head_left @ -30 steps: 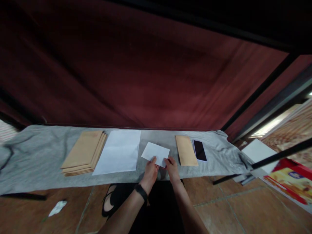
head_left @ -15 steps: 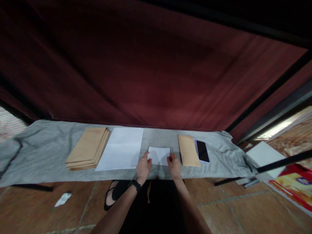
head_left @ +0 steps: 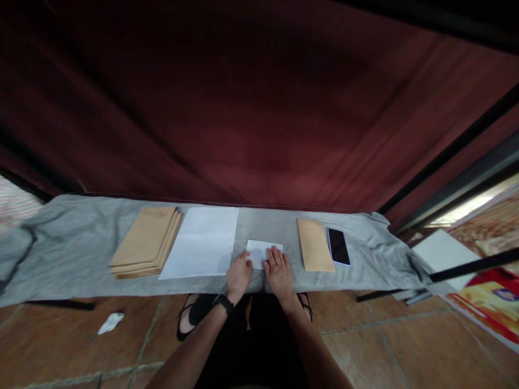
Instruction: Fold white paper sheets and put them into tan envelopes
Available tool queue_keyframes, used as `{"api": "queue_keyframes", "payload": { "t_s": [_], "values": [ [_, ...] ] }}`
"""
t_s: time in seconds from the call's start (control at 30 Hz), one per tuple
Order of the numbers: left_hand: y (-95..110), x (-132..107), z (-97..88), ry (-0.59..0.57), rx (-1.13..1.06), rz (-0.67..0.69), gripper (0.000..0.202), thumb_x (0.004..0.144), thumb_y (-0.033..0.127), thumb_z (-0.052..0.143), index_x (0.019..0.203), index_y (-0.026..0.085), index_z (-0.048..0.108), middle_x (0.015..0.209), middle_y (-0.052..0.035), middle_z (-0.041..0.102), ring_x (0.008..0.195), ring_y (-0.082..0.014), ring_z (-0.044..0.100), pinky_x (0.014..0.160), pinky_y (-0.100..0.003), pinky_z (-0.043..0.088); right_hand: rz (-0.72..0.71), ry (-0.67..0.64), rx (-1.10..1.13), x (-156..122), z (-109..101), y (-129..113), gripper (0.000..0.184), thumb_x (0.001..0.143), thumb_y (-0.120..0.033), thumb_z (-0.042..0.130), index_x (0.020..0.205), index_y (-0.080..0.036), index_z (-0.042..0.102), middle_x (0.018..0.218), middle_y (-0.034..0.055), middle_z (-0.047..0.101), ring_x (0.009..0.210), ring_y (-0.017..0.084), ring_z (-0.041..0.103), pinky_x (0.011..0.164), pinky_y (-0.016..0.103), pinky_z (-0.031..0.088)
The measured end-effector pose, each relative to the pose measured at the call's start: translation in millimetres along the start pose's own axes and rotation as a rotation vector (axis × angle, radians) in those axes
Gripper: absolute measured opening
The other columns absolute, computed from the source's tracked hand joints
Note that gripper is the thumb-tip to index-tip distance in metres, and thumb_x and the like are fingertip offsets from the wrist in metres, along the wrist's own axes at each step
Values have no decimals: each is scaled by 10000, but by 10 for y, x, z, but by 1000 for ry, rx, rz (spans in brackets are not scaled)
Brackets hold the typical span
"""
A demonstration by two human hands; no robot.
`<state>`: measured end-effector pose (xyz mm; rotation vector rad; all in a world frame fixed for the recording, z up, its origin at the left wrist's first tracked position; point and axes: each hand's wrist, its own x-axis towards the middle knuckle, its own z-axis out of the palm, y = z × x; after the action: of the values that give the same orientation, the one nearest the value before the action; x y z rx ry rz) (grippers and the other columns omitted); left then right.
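Note:
A small folded sheet of white paper (head_left: 257, 252) lies on the grey cloth in front of me. My left hand (head_left: 239, 274) is at its left edge, thumb on top and fingers curled, pinching that side. My right hand (head_left: 279, 272) rests flat over the right part of the paper with the fingers stretched out. To the left is a stack of large white sheets (head_left: 203, 243). A single brown envelope (head_left: 315, 246) lies to the right of my right hand.
Several brown envelopes (head_left: 144, 236) are piled at the far left of the cloth-covered table (head_left: 73, 237). A phone (head_left: 338, 247) lies beside the single envelope. A dark red curtain (head_left: 259, 135) hangs behind. On the floor are a crumpled white scrap (head_left: 111, 323) and a red-yellow package (head_left: 490, 302).
My right hand has gone from gripping the paper's right edge to lying flat on top of it. The left hand stays at the left edge.

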<state>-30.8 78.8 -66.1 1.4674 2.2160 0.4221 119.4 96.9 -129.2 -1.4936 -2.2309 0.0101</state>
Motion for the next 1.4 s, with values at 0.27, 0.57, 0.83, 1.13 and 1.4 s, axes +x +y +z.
{"api": "queue_keyframes", "payload": {
  "t_s": [0.27,0.57,0.83,1.13,1.4],
  "values": [
    [-72,4,-26,-39,16,64,407,939,154,460,1332,154,566,1108,-119,739,1014,-228,704,870,-301,499,-67,-47,-61,21,-84,105,491,1022,-365,433,1488,-212,435,1539,122,439,1420,273,411,1144,490,324],
    [68,-155,87,146,98,372,352,1012,278,358,1166,187,662,1107,-133,706,1080,-267,657,984,-422,476,-98,-132,-96,37,-135,143,517,1025,-339,400,1521,-196,379,1580,127,365,1447,277,364,1167,491,277],
    [181,130,581,133,139,687,628,1021,473,298,1523,99,345,1565,-159,395,1476,-248,314,1213,-458,250,-132,-200,-142,28,-147,157,575,986,-267,407,1545,-162,320,1594,121,341,1463,272,322,1193,471,220],
    [7,132,570,183,223,648,654,1018,488,275,1515,70,354,1579,-155,365,1505,-245,244,1234,-458,197,-104,-158,-152,33,-135,157,549,1002,-288,388,1540,-188,339,1585,113,363,1441,256,363,1184,459,241],
    [-56,55,467,162,159,632,584,1001,407,362,1516,132,381,1583,-126,359,1507,-252,235,1238,-481,181,-80,-113,-61,20,-150,161,512,1008,-249,359,1506,-138,403,1558,113,406,1437,252,375,1191,465,238]
  ]
}}
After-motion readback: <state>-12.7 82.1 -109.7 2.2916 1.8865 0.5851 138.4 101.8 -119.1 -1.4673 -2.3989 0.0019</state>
